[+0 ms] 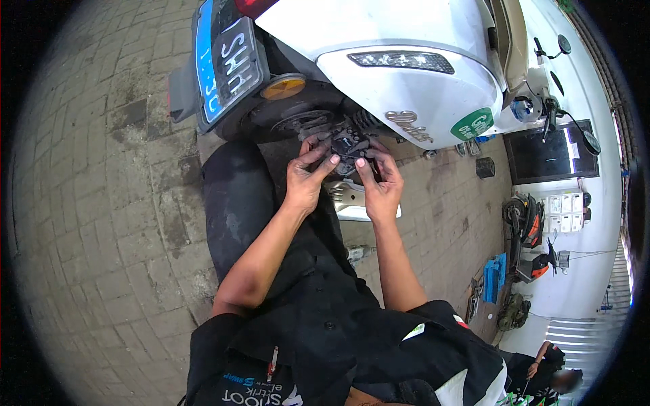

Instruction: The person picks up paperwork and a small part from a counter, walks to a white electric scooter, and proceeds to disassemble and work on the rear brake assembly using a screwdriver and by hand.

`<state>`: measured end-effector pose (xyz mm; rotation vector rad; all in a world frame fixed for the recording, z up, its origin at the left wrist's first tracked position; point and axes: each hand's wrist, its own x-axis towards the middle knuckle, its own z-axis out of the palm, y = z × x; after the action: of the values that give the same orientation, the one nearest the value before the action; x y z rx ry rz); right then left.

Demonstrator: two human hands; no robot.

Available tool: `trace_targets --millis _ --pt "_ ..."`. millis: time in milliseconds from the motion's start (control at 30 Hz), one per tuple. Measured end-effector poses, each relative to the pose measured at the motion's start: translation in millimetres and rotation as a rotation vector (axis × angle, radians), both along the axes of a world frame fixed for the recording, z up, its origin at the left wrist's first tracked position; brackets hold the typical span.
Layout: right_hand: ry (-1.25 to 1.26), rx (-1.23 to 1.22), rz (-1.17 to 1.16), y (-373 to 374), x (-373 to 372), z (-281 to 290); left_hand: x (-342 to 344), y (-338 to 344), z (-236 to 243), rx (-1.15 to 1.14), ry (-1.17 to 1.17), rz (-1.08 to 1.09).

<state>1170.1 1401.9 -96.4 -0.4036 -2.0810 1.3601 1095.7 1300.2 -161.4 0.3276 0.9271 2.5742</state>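
From my remote post I see both bare hands together near the upper centre of the frame, working at a dark, grimy mechanical part (346, 145) that looks like a brake caliper. The left hand (309, 177) is closed on the part's left side, thumb on the near face and fingers curled behind. The right hand (383, 186) grips the opposite side, its thumb pointing up beside the left one; its fingers are partly hidden, so I can't tell what each touches. The fingertips are smudged black.

The part sits right beside the rear wheel (298, 122) of a white scooter (420, 74) that fills the top of the frame. Left of centre up there I make out a round amber reflector (283, 88) and the licence plate (242, 61). Just below the hands, a pale metal cover (353, 203) lies on the paving (433, 223), with a power tool (360, 253), mostly hidden, lower down. Off to the right I have an orange-and-black scooter (533, 227) and a blue crate (494, 277); a co-worker (542, 369) is at the lower right.
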Motion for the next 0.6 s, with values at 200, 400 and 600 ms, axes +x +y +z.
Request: trace_targets --millis 200,400,600 --pt "-0.032 0.026 -0.025 13 -6 -3 0 -1 4 -0.008 0.043 -0.001" --pt "0.038 0.125 0.156 13 -17 3 -6 -5 2 0.055 0.011 -0.034" --pt "-0.033 0.236 0.175 16 -29 7 -13 -4 -5 0.100 -0.145 -0.073"
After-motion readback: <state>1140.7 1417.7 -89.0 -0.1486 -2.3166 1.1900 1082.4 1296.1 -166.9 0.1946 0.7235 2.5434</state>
